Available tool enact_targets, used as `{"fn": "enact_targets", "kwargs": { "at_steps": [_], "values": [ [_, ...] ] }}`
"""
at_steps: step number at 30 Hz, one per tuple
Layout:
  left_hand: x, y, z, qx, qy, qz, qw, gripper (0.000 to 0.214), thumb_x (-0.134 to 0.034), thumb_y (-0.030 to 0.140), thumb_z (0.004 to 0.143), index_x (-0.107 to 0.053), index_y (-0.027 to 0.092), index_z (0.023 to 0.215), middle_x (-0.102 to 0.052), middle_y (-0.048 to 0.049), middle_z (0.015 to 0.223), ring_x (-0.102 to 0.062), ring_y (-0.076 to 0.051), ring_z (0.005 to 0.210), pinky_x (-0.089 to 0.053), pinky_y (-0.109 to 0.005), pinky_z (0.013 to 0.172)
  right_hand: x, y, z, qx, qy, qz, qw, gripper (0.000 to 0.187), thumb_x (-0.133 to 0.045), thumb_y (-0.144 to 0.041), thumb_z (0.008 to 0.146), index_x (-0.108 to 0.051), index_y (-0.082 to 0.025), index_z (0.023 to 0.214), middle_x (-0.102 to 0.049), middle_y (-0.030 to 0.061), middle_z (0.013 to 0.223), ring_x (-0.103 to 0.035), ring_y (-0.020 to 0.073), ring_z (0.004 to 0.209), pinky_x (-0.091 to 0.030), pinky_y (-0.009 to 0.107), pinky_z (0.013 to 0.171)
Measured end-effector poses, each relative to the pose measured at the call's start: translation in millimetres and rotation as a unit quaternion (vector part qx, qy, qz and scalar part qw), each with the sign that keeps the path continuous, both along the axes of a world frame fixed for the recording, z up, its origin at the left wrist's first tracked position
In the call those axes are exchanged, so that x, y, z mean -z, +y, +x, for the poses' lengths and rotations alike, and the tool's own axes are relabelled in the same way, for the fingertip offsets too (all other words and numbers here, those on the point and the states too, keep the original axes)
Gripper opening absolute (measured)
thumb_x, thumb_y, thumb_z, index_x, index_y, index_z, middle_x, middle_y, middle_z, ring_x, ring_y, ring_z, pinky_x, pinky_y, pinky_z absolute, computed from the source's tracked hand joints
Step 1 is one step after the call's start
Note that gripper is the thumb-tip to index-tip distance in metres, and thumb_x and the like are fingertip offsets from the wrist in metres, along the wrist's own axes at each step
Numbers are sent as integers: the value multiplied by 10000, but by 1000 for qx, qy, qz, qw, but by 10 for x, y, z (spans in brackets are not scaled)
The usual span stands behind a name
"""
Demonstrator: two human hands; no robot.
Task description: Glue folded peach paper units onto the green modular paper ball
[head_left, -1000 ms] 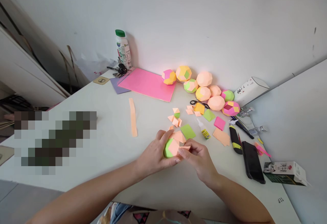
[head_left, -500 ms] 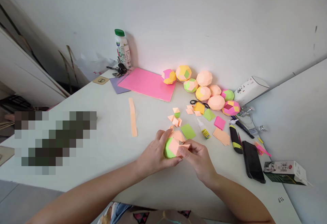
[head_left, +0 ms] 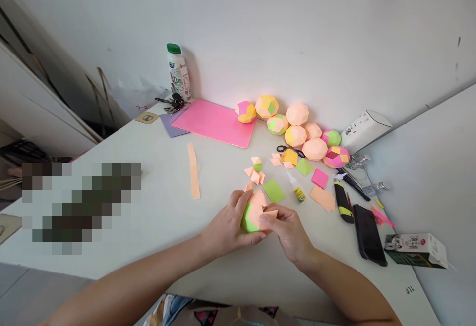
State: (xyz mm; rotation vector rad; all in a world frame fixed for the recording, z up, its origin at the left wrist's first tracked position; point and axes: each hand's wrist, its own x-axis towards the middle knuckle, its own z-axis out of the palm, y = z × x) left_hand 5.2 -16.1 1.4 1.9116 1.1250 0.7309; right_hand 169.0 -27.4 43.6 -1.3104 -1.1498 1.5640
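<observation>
A faceted paper ball [head_left: 255,213], peach and green, is held just above the table. My left hand [head_left: 231,221] wraps round its left side, thumb below and fingers on top. With thumb and forefinger, my right hand [head_left: 292,229] pinches a peach paper flap [head_left: 268,215] at the ball's right side; a small dark gap shows beside it. Whether the flap is joined to the ball I cannot tell. Just beyond lie small folded peach paper pieces [head_left: 254,175] and a green paper square [head_left: 274,191]. A glue bottle [head_left: 297,189] lies to the right of these.
Several finished paper balls [head_left: 315,149] cluster along the wall, with scissors [head_left: 286,149] in front. On the right are a box cutter [head_left: 342,202], a phone [head_left: 369,234] and a milk carton [head_left: 415,250]. A peach strip [head_left: 194,171] and pink sheet [head_left: 215,124] lie left.
The ball has turned slightly in my hands and moved a little to the right. My right fingers still pinch the flap. Things on the table have stayed put.
</observation>
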Motion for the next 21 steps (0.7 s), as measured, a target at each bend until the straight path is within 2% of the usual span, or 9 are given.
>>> {"fn": "enact_targets", "kwargs": {
  "at_steps": [3,6,10,14,17,21],
  "values": [
    [2,5,-18,24,-51,18,998,836,-649,495,705,-224,192,1359,-344,-189,1293,-478,-331,1146,-476,-498,895,-23,17,8,-10,6,-18,1000,234,-669,-283,706,-554,-162,542,-509,-10,636,-466,123,658,-401,260,638],
    [-37,14,-57,37,-111,12,993,685,-585,432,793,-266,219,1360,-309,-164,1371,-318,-316,1296,-366,-502,1029,-32,31,18,-36,11,-46,998,228,-691,-288,687,-566,-161,544,-488,-25,577,-454,110,602,-391,237,575],
    [-107,17,-89,39,-162,-82,983,445,-471,401,881,-388,249,1291,-422,-115,1329,-393,-267,1254,-372,-473,1032,-25,55,56,-73,23,-79,994,211,-708,-332,691,-624,-150,624,-547,-26,583,-491,101,570,-385,226,552],
    [-91,12,-51,19,-205,-196,959,462,-491,441,867,-403,242,1275,-451,-112,1338,-431,-257,1244,-397,-444,1014,-25,106,134,-117,70,-83,987,322,-619,-438,778,-658,-140,662,-597,-7,598,-528,110,576,-396,236,581],
    [-62,23,-16,6,-256,-294,921,510,-535,457,838,-399,227,1273,-479,-120,1332,-482,-252,1208,-427,-421,977,-14,155,187,-116,117,-103,981,354,-581,-447,812,-664,-135,666,-610,-2,612,-538,110,581,-398,230,582],
    [-66,58,-9,3,-332,-442,833,489,-567,455,813,-448,221,1225,-555,-117,1268,-583,-255,1088,-482,-406,869,-12,188,204,-113,168,-159,966,282,-605,-411,805,-689,-142,812,-670,34,771,-602,145,721,-443,254,674]
  ]
}}
